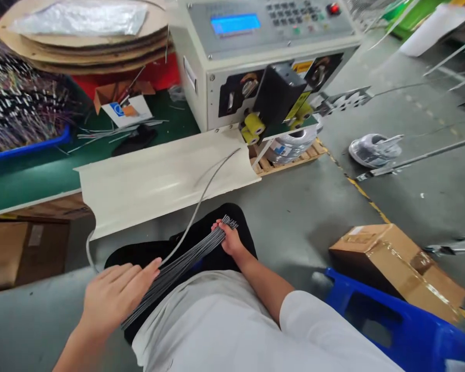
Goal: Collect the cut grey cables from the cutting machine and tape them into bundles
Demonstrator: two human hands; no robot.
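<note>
Grey cable bundle (191,254), held across your lap below the cream chute (139,188).
Your right hand (229,238) is closed around the bundle near its end; your left hand (118,297) pinches a single grey cable (189,225), its far end over the chute. Labels and writing: machine (271,46) with lit blue display (235,24), text too blurred to read; yellow sticker (302,67) on its front, illegible; small carton (132,111) with a blue emblem; wrapped coil (294,144) bearing a blue-and-white label, wording too small.
</note>
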